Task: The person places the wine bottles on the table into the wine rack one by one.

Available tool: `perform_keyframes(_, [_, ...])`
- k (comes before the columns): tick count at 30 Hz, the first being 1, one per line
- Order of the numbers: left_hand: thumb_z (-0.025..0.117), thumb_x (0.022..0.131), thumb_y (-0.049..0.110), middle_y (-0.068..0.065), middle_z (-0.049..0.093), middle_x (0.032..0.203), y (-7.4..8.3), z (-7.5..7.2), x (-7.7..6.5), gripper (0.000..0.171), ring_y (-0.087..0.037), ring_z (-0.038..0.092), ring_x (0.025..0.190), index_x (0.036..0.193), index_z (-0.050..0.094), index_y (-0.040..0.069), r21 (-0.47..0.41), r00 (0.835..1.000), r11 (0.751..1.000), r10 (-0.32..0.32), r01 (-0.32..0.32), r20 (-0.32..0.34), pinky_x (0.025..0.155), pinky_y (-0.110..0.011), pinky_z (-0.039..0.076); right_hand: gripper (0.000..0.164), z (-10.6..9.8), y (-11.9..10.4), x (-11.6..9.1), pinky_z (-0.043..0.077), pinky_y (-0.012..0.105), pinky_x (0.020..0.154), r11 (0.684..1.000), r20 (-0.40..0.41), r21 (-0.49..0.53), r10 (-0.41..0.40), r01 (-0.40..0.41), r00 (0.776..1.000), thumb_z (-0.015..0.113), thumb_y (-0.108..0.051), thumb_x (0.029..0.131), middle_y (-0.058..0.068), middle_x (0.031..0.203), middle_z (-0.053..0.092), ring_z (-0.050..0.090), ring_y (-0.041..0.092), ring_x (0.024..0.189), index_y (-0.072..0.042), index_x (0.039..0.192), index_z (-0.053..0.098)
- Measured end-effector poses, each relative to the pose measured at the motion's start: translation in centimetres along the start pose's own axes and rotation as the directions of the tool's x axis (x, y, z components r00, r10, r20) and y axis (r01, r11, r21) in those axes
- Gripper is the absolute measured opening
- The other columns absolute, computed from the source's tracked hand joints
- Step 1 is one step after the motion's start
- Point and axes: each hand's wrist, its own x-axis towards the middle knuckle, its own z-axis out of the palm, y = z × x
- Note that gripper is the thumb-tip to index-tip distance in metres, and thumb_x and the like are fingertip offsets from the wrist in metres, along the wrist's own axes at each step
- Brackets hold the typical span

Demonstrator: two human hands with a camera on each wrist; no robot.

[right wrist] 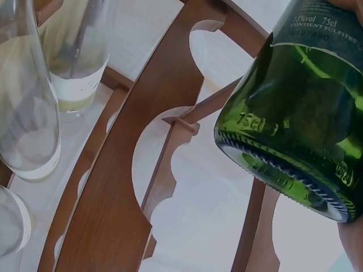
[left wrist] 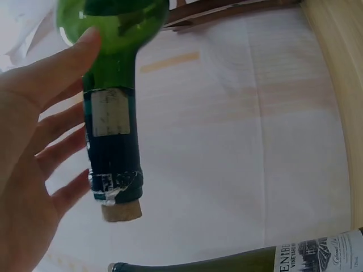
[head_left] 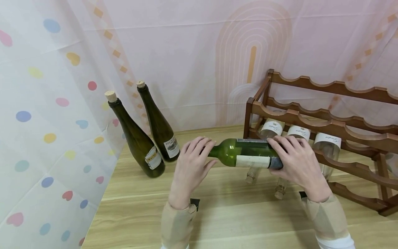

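Note:
A green wine bottle (head_left: 230, 152) lies level in the air above the table, its neck to the left. My left hand (head_left: 191, 166) holds it about the neck, the thumb by the shoulder and the fingers behind. In the left wrist view a cork (left wrist: 122, 212) closes the mouth, below torn dark foil. At the other end my right hand (head_left: 293, 159) grips the bottle near its base. The right wrist view shows the bottle's ridged base (right wrist: 283, 175) in front of a wooden wine rack (right wrist: 110, 170).
Two dark corked bottles, a nearer one (head_left: 133, 145) and a farther one (head_left: 158, 124), stand on the table (head_left: 133, 214) at left. The rack's lower tier holds several clear bottles, one with a white label (head_left: 326, 139); their corked necks point forward. A printed curtain (head_left: 186, 52) hangs behind.

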Motion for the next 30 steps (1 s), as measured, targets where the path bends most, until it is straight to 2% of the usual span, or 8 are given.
perform_keyframes(4, [0.085,0.061,0.035,0.000,0.065,0.112,0.1,0.4,-0.1,0.061,-0.018,0.054,0.111,0.114,0.062,0.015,0.028,0.998,1.000,-0.012,0.011,0.057,0.094,-0.039,0.045,0.097,-0.1,0.1,0.0,0.044,0.047,0.073,1.000,0.008,0.011,-0.025,0.025,1.000,0.089,-0.043,0.030,0.014,0.102,0.063,0.055,0.034,0.090,-0.006,0.115,0.059])
perform_keyframes(9, [0.084,0.062,0.033,0.001,0.070,0.101,0.1,0.8,-0.3,0.052,-0.016,0.062,0.097,0.107,0.065,0.015,0.023,0.995,1.000,-0.007,0.005,0.099,0.091,-0.037,0.048,0.100,-0.5,0.1,0.0,0.045,0.047,0.075,0.999,0.043,0.013,-0.038,0.038,0.998,0.089,-0.047,0.030,0.013,0.105,0.062,0.054,0.034,0.092,-0.006,0.117,0.059])
perform_keyframes(12, [0.084,0.064,0.031,0.001,0.072,0.093,0.1,1.2,-0.4,0.046,-0.015,0.065,0.087,0.103,0.066,0.015,0.012,0.993,1.000,0.014,-0.016,0.121,0.083,-0.034,0.052,0.101,-0.7,0.2,-0.1,0.045,0.047,0.076,0.999,0.060,0.012,-0.040,0.040,0.997,0.090,-0.048,0.030,0.013,0.105,0.063,0.054,0.033,0.093,-0.006,0.117,0.059])
perform_keyframes(15, [0.084,0.064,0.027,0.002,0.071,0.079,0.1,1.7,-0.5,0.039,-0.014,0.065,0.070,0.097,0.067,0.016,-0.008,0.993,1.000,0.031,-0.030,0.116,0.065,-0.029,0.054,0.101,-0.8,0.2,-0.2,0.046,0.047,0.076,0.999,0.065,0.018,-0.045,0.044,0.997,0.090,-0.048,0.030,0.013,0.105,0.063,0.054,0.033,0.094,-0.006,0.117,0.059])
perform_keyframes(18, [0.085,0.064,0.023,0.004,0.069,0.069,0.0,2.1,-0.6,0.033,-0.011,0.059,0.054,0.091,0.068,0.017,-0.022,0.994,0.999,0.046,-0.044,0.095,0.048,-0.025,0.048,0.100,-0.8,0.3,-0.2,0.046,0.047,0.077,0.998,0.063,0.030,-0.050,0.049,0.997,0.090,-0.047,0.030,0.013,0.105,0.063,0.055,0.033,0.094,-0.006,0.116,0.059])
perform_keyframes(20, [0.085,0.063,0.022,0.005,0.067,0.066,-0.1,2.3,-0.7,0.032,-0.009,0.054,0.047,0.089,0.067,0.017,-0.029,0.995,0.998,0.054,-0.052,0.089,0.042,-0.023,0.043,0.099,-0.8,0.3,-0.1,0.046,0.047,0.078,0.998,0.067,0.038,-0.053,0.050,0.996,0.090,-0.047,0.031,0.013,0.105,0.063,0.055,0.033,0.094,-0.005,0.116,0.059])
perform_keyframes(26, [0.084,0.061,0.021,0.007,0.069,0.066,-0.3,2.5,-0.9,0.030,-0.005,0.047,0.043,0.087,0.069,0.019,-0.054,0.994,0.997,0.057,-0.052,0.091,0.038,-0.019,0.034,0.097,-1.0,0.3,-0.2,0.046,0.046,0.082,0.996,0.109,0.074,-0.048,0.040,0.993,0.090,-0.045,0.036,0.013,0.107,0.063,0.055,0.033,0.097,-0.004,0.117,0.058])
perform_keyframes(30, [0.084,0.061,0.020,0.006,0.072,0.072,-0.2,2.3,-1.1,0.030,-0.005,0.049,0.043,0.088,0.070,0.019,-0.090,0.995,0.996,0.031,-0.022,0.095,0.038,-0.018,0.033,0.099,-1.4,0.2,-0.2,0.043,0.047,0.086,0.997,0.117,0.074,-0.036,0.028,0.992,0.090,-0.044,0.036,0.013,0.110,0.062,0.054,0.032,0.101,-0.005,0.121,0.057])
